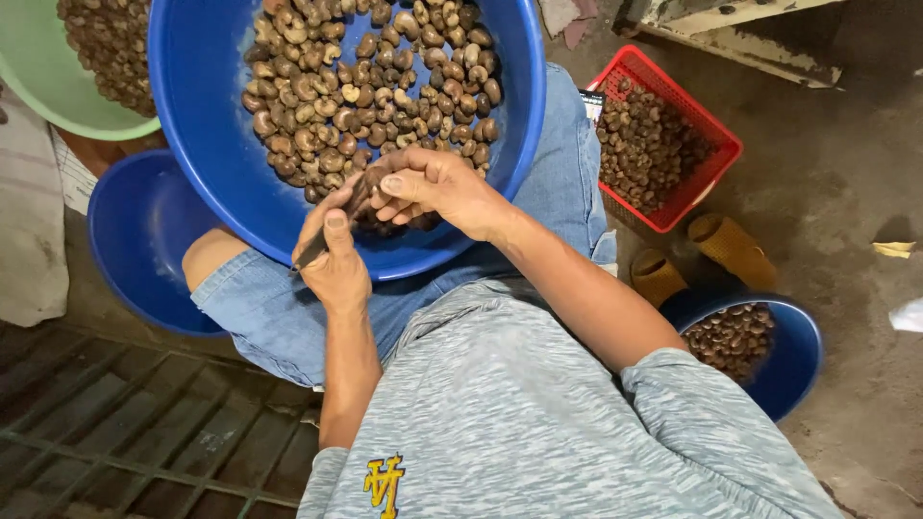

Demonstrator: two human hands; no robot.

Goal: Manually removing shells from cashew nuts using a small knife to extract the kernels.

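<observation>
Cashew nut (370, 197) pinched between right hand (437, 187), left hand (332, 259).

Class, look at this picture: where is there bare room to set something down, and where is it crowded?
Bare floor lies right of the red basket, above the small blue bowl. The empty blue tub at the left is free too. The big blue basin on the lap is crowded with nuts, both hands working at its near edge.

Place: nut-shelling workshop, where I sit.
Signs: basins (207, 144) of nuts (370, 86), red basket (716, 144), concrete floor (836, 183).
</observation>
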